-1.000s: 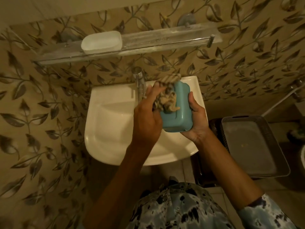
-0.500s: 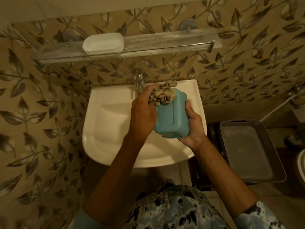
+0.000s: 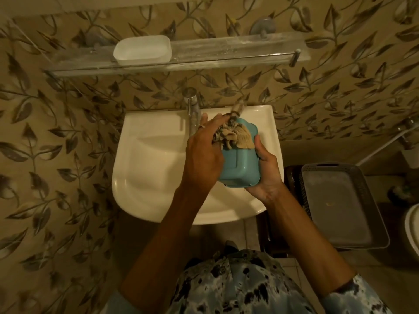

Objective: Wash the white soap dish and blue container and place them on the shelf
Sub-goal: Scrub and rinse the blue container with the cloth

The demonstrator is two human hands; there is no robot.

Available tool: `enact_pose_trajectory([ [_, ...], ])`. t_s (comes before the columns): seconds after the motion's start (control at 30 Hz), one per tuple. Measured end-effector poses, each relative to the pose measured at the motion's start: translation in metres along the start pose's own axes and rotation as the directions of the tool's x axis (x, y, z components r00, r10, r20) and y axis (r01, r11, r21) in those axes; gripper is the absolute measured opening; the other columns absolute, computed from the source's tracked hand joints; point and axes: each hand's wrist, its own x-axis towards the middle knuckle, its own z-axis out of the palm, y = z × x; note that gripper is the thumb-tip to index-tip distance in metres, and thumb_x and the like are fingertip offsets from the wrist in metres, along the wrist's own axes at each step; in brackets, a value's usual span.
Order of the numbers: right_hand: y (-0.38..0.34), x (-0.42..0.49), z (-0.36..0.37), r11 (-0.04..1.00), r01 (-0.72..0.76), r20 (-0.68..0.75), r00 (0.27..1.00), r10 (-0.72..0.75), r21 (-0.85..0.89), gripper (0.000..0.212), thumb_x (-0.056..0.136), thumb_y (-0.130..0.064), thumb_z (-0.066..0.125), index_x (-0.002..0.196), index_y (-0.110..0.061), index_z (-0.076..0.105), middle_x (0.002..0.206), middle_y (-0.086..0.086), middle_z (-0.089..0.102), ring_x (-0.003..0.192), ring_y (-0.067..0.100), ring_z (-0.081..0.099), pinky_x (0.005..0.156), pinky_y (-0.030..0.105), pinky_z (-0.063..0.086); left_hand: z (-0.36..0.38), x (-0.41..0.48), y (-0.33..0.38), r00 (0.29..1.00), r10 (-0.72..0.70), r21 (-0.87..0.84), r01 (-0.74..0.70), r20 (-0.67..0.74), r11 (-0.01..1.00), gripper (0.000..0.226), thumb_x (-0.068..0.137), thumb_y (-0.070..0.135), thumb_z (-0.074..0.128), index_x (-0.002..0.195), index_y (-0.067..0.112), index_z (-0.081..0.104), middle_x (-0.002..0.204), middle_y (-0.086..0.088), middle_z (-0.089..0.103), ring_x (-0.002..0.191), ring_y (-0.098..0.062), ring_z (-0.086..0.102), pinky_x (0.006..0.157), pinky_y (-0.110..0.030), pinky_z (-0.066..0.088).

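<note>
The blue container (image 3: 240, 168) is held over the white sink (image 3: 158, 168), its underside turned toward me. My right hand (image 3: 264, 175) grips it from the right and below. My left hand (image 3: 204, 155) holds a crumpled beige and grey cloth (image 3: 235, 138) against the container's far end. The white soap dish (image 3: 142, 49) stands on the left half of the glass shelf (image 3: 226, 53) above the sink.
A chrome tap (image 3: 192, 107) rises at the back of the sink, just left of my hands. A grey plastic basket (image 3: 340, 207) sits on the floor to the right. Leaf-patterned tiles cover the wall.
The cloth has slid from the container's middle to its far end and spread toward the right corner. The container has tilted slightly, and both hands stay over the sink.
</note>
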Motion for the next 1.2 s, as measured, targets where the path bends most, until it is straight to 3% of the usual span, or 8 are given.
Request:
enact_pose_trajectory([
  [0.23, -0.012, -0.001, -0.003, 1.0, 0.003, -0.055, 0.998, -0.002, 0.018, 0.061, 0.09, -0.055, 0.041, 0.116, -0.005, 0.065, 0.11, 0.016, 0.068, 0.099, 0.028, 0.068, 0.086, 0.041, 0.056, 0.012, -0.071, 0.013, 0.988, 0.139, -0.051, -0.136, 0.06, 0.989, 0.047, 0.09, -0.001, 0.038, 0.132, 0.017, 0.052, 0.142, -0.002, 0.047, 0.14, -0.013, 0.032, 0.11, -0.036, 0.039],
  [0.43, 0.004, -0.002, 0.004, 0.998, 0.045, 0.027, 0.999, -0.044, -0.044, 0.047, 0.051, -0.038, 0.087, 0.087, -0.011, 0.078, 0.09, 0.009, 0.074, 0.081, 0.021, 0.072, 0.07, 0.03, 0.059, 0.009, -0.014, 0.037, 0.991, 0.073, 0.015, -0.075, 0.112, 0.997, 0.05, 0.087, -0.005, 0.042, 0.133, 0.014, 0.051, 0.149, -0.006, 0.04, 0.143, -0.02, 0.027, 0.118, -0.039, 0.025],
  [0.6, 0.001, -0.005, 0.009, 1.0, 0.012, -0.011, 1.0, -0.012, 0.008, 0.047, 0.084, -0.05, 0.049, 0.099, -0.015, 0.076, 0.1, 0.01, 0.073, 0.088, 0.024, 0.071, 0.076, 0.038, 0.059, -0.006, 0.011, 0.016, 0.999, 0.008, -0.054, -0.006, 0.033, 0.999, 0.047, 0.087, -0.004, 0.042, 0.128, 0.017, 0.053, 0.125, -0.004, 0.061, 0.116, -0.015, 0.056, 0.1, -0.023, 0.044],
  [0.73, 0.001, -0.007, 0.007, 1.0, 0.019, -0.051, 0.999, -0.018, 0.019, 0.051, 0.085, -0.052, 0.046, 0.104, -0.013, 0.074, 0.104, 0.013, 0.071, 0.092, 0.026, 0.07, 0.08, 0.04, 0.058, -0.003, -0.016, -0.005, 1.0, 0.0, -0.091, 0.002, 0.015, 0.996, 0.047, 0.09, 0.0, 0.041, 0.135, 0.014, 0.047, 0.137, -0.007, 0.053, 0.128, -0.019, 0.049, 0.105, -0.041, 0.044],
  [0.9, -0.001, -0.006, 0.0, 0.997, 0.016, -0.074, 0.997, -0.011, 0.073, 0.058, 0.09, -0.053, 0.041, 0.111, -0.008, 0.07, 0.112, 0.016, 0.068, 0.1, 0.029, 0.068, 0.086, 0.041, 0.056, 0.013, -0.066, 0.004, 0.997, 0.082, -0.078, -0.08, 0.017, 0.994, 0.045, 0.091, 0.006, 0.034, 0.13, 0.016, 0.052, 0.143, -0.006, 0.048, 0.139, -0.017, 0.036, 0.105, -0.032, 0.044],
  [1.0, 0.007, -0.009, 0.0, 0.995, -0.006, -0.019, 1.0, 0.008, 0.097, 0.04, 0.076, -0.04, 0.068, 0.093, -0.004, 0.076, 0.097, 0.015, 0.073, 0.087, 0.026, 0.072, 0.073, 0.036, 0.059, 0.012, -0.068, 0.014, 0.986, 0.162, -0.048, -0.161, 0.025, 0.986, 0.048, 0.086, 0.012, 0.032, 0.128, 0.012, 0.056, 0.138, -0.007, 0.053, 0.137, -0.018, 0.038, 0.107, -0.042, 0.042],
  [1.1, 0.014, -0.008, -0.003, 0.996, 0.032, -0.017, 0.999, -0.031, 0.079, 0.052, 0.044, -0.03, 0.089, 0.087, -0.005, 0.077, 0.091, 0.014, 0.074, 0.081, 0.025, 0.072, 0.069, 0.033, 0.06, 0.003, -0.047, 0.024, 0.965, 0.213, -0.005, -0.215, 0.154, 0.977, 0.05, 0.086, 0.012, 0.032, 0.131, 0.014, 0.053, 0.141, -0.006, 0.051, 0.134, -0.02, 0.043, 0.11, -0.037, 0.037],
  [1.2, 0.015, -0.009, 0.006, 0.998, 0.006, -0.028, 1.0, -0.005, 0.055, 0.037, 0.064, -0.035, 0.078, 0.089, -0.007, 0.077, 0.091, 0.012, 0.074, 0.08, 0.024, 0.072, 0.069, 0.034, 0.06, -0.003, -0.018, 0.017, 0.978, 0.043, -0.025, -0.038, 0.207, 0.999, 0.053, 0.088, -0.003, 0.041, 0.135, 0.02, 0.048, 0.148, -0.005, 0.042, 0.14, -0.018, 0.033, 0.116, -0.039, 0.03],
])
